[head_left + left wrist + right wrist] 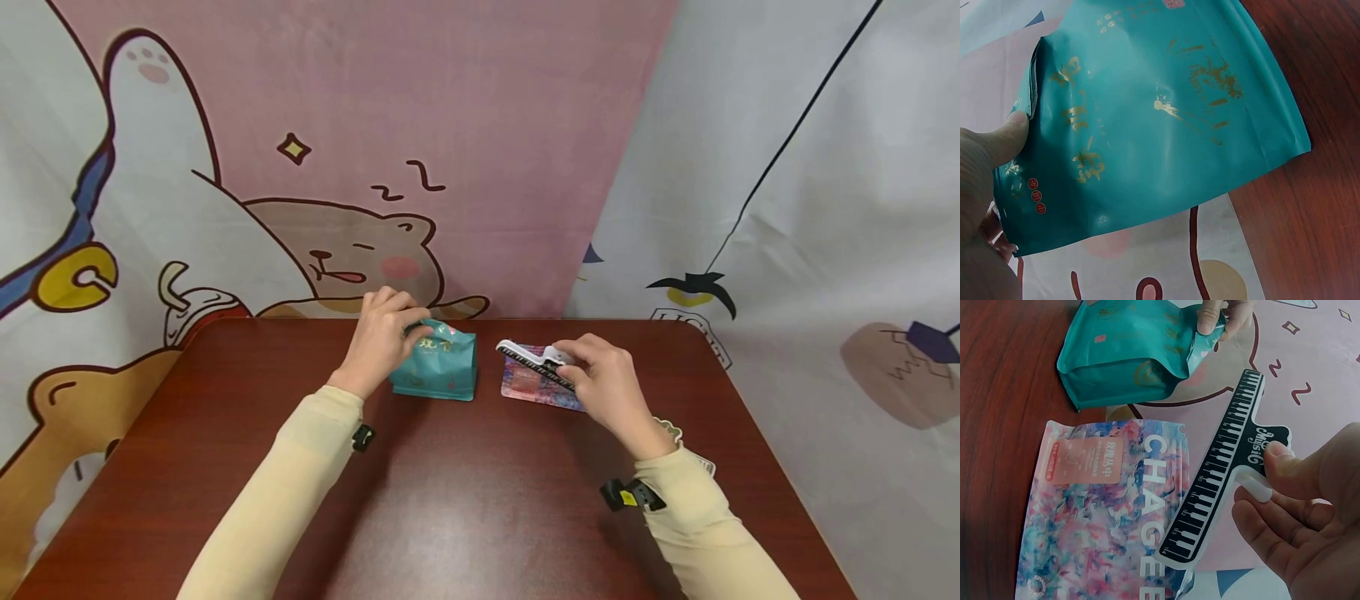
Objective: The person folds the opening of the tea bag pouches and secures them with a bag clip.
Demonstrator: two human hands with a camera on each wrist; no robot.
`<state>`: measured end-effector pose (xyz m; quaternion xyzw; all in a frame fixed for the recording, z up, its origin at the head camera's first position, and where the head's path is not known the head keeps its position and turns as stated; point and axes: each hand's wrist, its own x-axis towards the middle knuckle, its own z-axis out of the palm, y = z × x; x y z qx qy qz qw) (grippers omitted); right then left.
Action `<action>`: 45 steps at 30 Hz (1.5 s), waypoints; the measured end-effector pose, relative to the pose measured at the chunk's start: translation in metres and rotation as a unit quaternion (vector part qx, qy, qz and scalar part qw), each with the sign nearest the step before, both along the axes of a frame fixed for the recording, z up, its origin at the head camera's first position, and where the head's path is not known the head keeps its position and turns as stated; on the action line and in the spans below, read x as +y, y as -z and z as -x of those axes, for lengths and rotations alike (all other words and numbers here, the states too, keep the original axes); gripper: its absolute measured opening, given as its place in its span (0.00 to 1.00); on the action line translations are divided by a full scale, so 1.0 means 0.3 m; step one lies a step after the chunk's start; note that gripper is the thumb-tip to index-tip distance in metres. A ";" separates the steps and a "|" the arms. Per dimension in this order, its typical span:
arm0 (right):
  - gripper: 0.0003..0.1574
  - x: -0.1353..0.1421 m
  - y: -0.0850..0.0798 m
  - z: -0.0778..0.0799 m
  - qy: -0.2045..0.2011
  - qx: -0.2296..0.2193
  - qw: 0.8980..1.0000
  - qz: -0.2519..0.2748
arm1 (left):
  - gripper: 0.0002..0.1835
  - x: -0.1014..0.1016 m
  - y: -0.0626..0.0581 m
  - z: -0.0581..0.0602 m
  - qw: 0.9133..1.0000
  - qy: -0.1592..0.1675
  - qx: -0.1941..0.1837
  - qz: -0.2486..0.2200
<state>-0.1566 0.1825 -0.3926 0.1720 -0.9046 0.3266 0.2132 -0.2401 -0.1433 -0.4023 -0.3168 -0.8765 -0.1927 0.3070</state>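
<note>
My left hand (382, 337) pinches the top edge of a teal bag (442, 373) that stands on the table; its thumb presses the folded mouth in the left wrist view. Gold lettering covers the teal bag (1141, 125). In my right hand (613, 385) is a long clip (1213, 478) with a black-and-white piano-key pattern, gripped at its handle between thumb and fingers. The clip is held over a pink-and-blue pouch (1091, 525) marked "CHAGEE", overlapping its edge in the right wrist view. The pouch is to the right of the teal bag.
The reddish-brown table (450, 500) ends at a cartoon-printed curtain (480, 125) behind. Near my right wrist lies a pale, scalloped-edged item (670, 429), partly hidden by the arm.
</note>
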 end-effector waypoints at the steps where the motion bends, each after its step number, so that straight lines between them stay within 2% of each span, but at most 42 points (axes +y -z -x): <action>1: 0.17 -0.004 -0.002 0.003 0.001 -0.001 1.000 0.001 | 0.11 0.000 -0.001 -0.001 1.000 0.000 0.000 0.000; 17: 0.16 -0.069 -0.038 0.036 0.014 -0.016 1.000 0.002 | 0.11 -0.002 0.003 0.000 1.000 -0.006 -0.005 0.008; 29: 0.14 -0.116 -0.024 0.075 0.019 -0.009 1.000 -0.007 | 0.11 0.008 -0.002 0.001 1.000 -0.004 -0.009 0.009; 38: 0.12 -0.171 -0.029 0.094 0.022 -0.042 0.999 -0.009 | 0.10 0.005 -0.003 0.001 1.000 -0.005 -0.007 0.000; 45: 0.12 -0.195 -0.024 0.107 0.035 -0.046 0.998 -0.008 | 0.09 0.013 -0.006 0.009 1.000 -0.007 -0.022 -0.005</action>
